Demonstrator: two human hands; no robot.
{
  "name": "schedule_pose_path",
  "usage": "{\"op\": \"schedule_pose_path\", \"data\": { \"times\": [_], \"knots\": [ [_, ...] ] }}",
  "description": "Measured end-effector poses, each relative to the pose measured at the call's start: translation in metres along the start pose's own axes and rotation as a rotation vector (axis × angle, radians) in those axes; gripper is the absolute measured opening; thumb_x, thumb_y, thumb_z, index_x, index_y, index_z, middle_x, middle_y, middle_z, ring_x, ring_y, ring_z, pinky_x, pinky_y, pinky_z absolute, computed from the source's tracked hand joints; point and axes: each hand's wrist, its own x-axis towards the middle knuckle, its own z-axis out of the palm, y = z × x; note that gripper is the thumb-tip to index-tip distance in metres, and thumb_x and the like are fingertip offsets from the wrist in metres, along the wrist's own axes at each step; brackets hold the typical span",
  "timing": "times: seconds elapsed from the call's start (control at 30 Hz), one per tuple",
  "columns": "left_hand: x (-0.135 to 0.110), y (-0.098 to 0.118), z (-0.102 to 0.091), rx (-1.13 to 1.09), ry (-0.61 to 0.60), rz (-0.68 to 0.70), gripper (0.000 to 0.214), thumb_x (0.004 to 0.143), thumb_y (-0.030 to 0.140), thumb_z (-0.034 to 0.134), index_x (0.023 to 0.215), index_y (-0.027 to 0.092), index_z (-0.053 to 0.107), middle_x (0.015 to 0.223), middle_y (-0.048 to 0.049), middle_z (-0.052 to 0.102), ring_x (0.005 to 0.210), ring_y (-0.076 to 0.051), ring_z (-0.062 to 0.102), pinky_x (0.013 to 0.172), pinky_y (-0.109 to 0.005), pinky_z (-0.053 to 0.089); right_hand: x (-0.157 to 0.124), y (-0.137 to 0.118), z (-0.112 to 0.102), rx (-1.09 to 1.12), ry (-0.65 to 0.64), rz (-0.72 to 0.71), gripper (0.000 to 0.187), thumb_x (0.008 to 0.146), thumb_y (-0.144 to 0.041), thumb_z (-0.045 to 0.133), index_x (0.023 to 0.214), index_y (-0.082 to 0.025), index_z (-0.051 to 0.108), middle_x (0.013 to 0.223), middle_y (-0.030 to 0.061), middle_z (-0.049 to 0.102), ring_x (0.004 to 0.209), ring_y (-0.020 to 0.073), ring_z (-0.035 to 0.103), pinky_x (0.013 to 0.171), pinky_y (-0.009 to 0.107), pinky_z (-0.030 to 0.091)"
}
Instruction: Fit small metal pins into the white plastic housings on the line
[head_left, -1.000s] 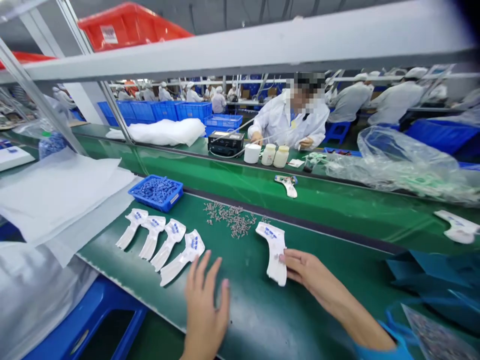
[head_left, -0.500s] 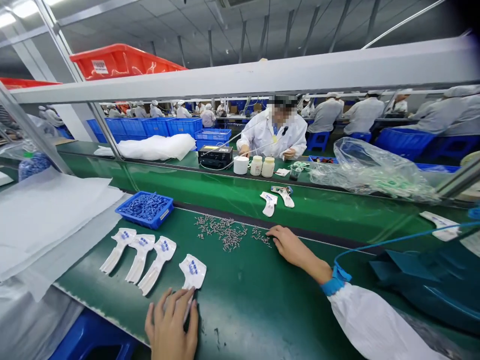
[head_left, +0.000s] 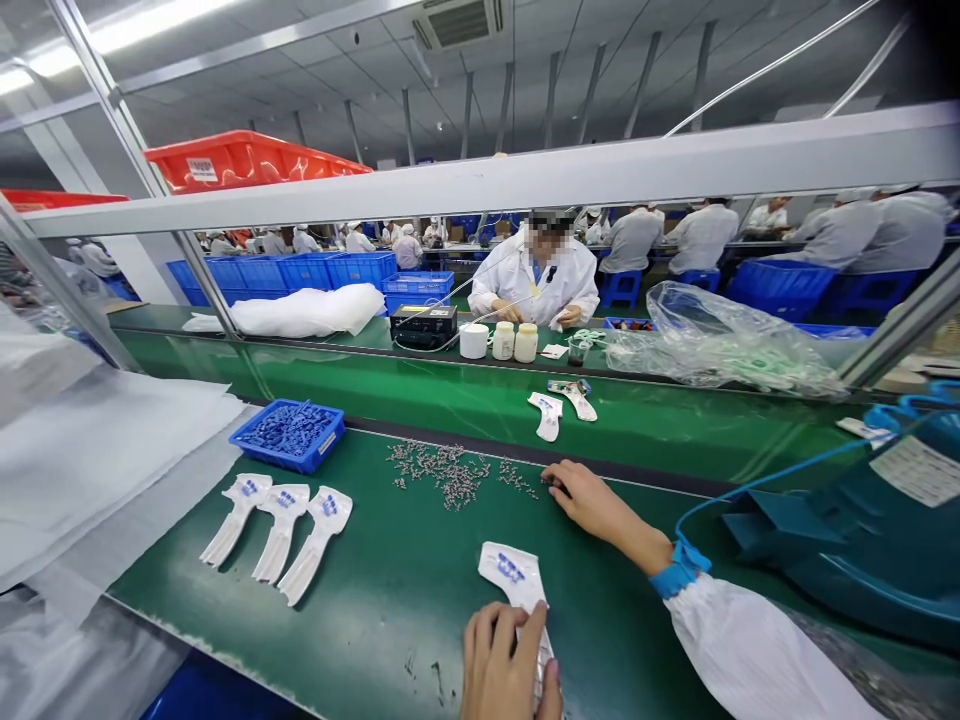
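My left hand (head_left: 504,662) is closed around the handle of a white plastic housing half (head_left: 514,572), which lies on the bench with blue pieces in its wide end. The fingers are on one side of the handle and the thumb on the other. My right hand (head_left: 592,500) rests at the bench's far edge, right of a scatter of small screws (head_left: 450,475). Its fingers are bent together and hide whatever is at their tips. Three similar white housing halves (head_left: 281,530) lie in a row at the left, each with blue pieces in it.
A blue tray (head_left: 291,435) of small blue parts stands behind the row. On the green conveyor strip (head_left: 420,400) lie two white housing pieces (head_left: 549,415). A teal machine (head_left: 862,540) with a blue cord stands at right. A person (head_left: 536,275) sits opposite, behind white jars (head_left: 514,342).
My left hand has slid the housing half to the right, away from the row. My right hand has shifted slightly right of the screws, with its fingers more curled. The view has tilted up a little.
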Motion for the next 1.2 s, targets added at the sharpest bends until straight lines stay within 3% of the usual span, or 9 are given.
{"op": "schedule_pose_path", "data": {
  "times": [0.13, 0.3, 0.4, 0.6, 0.73, 0.93, 1.07, 1.2],
  "knots": [
    [0.008, 0.002, 0.0, -0.078, -0.084, -0.002, 0.046, 0.085, 0.017, 0.057, 0.13, 0.029, 0.057, 0.11, -0.0092, 0.068, 0.102, -0.029, 0.06, 0.088, -0.045, 0.051, -0.002, 0.01, -0.003, 0.002, -0.009, 0.014, 0.029, 0.094, -0.016, 0.045, 0.116, -0.016, 0.064, 0.115, 0.0133, 0.061, 0.105, 0.0254, 0.057, 0.095, 0.038, 0.044],
    [0.005, -0.001, -0.001, -0.098, -0.116, -0.004, 0.047, 0.083, 0.013, 0.052, 0.127, 0.028, 0.057, 0.111, -0.009, 0.066, 0.104, -0.03, 0.059, 0.089, -0.046, 0.05, -0.002, 0.011, -0.002, 0.005, -0.03, 0.04, 0.019, 0.093, -0.026, 0.052, 0.101, -0.018, 0.067, 0.106, 0.0114, 0.064, 0.1, 0.0262, 0.059, 0.087, 0.036, 0.046],
    [0.004, 0.001, -0.001, -0.109, -0.104, -0.002, 0.046, 0.082, 0.011, 0.052, 0.125, 0.027, 0.058, 0.11, -0.0094, 0.066, 0.105, -0.03, 0.058, 0.089, -0.047, 0.049, -0.001, 0.013, -0.001, 0.009, -0.03, 0.058, 0.014, 0.091, -0.023, 0.053, 0.095, -0.019, 0.066, 0.101, 0.0102, 0.065, 0.096, 0.0256, 0.06, 0.085, 0.035, 0.045],
    [0.006, 0.002, -0.002, -0.138, -0.089, 0.012, 0.048, 0.08, 0.009, 0.053, 0.124, 0.026, 0.058, 0.109, -0.0091, 0.066, 0.104, -0.03, 0.058, 0.089, -0.047, 0.049, 0.0, 0.021, -0.003, 0.06, -0.039, 0.094, 0.018, 0.087, -0.016, 0.049, 0.097, -0.019, 0.064, 0.094, 0.0087, 0.067, 0.089, 0.0239, 0.061, 0.079, 0.033, 0.045],
    [0.006, 0.001, -0.001, -0.138, -0.088, 0.006, 0.048, 0.079, 0.009, 0.055, 0.123, 0.025, 0.059, 0.109, -0.0094, 0.066, 0.104, -0.03, 0.058, 0.089, -0.046, 0.048, 0.0, 0.019, -0.004, 0.122, -0.028, 0.106, 0.023, 0.086, -0.019, 0.053, 0.106, -0.018, 0.065, 0.104, 0.011, 0.065, 0.094, 0.0244, 0.061, 0.083, 0.034, 0.045],
    [0.006, 0.004, -0.004, -0.166, -0.086, -0.011, 0.049, 0.078, 0.008, 0.056, 0.123, 0.027, 0.061, 0.109, -0.0088, 0.067, 0.103, -0.03, 0.058, 0.089, -0.045, 0.049, 0.001, 0.014, -0.013, 0.27, -0.027, 0.16, 0.013, 0.085, -0.028, 0.057, 0.081, -0.02, 0.066, 0.081, 0.0076, 0.068, 0.078, 0.0236, 0.062, 0.074, 0.034, 0.045],
    [0.013, 0.01, -0.016, -0.283, -0.034, -0.093, 0.038, 0.086, 0.013, 0.053, 0.12, 0.026, 0.061, 0.113, -0.0087, 0.065, 0.11, -0.029, 0.056, 0.093, -0.045, 0.047, -0.012, -0.002, -0.024, 0.444, -0.054, 0.194, 0.025, 0.088, -0.04, 0.053, 0.091, -0.019, 0.065, 0.088, 0.008, 0.071, 0.081, 0.0225, 0.065, 0.073, 0.034, 0.049],
    [0.033, 0.017, -0.038, -0.4, -0.034, -0.272, 0.022, 0.094, 0.022, 0.053, 0.114, 0.027, 0.061, 0.11, -0.0067, 0.065, 0.104, -0.024, 0.059, 0.088, -0.04, 0.05, -0.041, -0.045, -0.034, 0.833, -0.171, 0.25, 0.038, 0.086, -0.05, 0.061, 0.103, -0.017, 0.066, 0.098, 0.0088, 0.072, 0.085, 0.0189, 0.065, 0.075, 0.031, 0.051]
  ]
}}
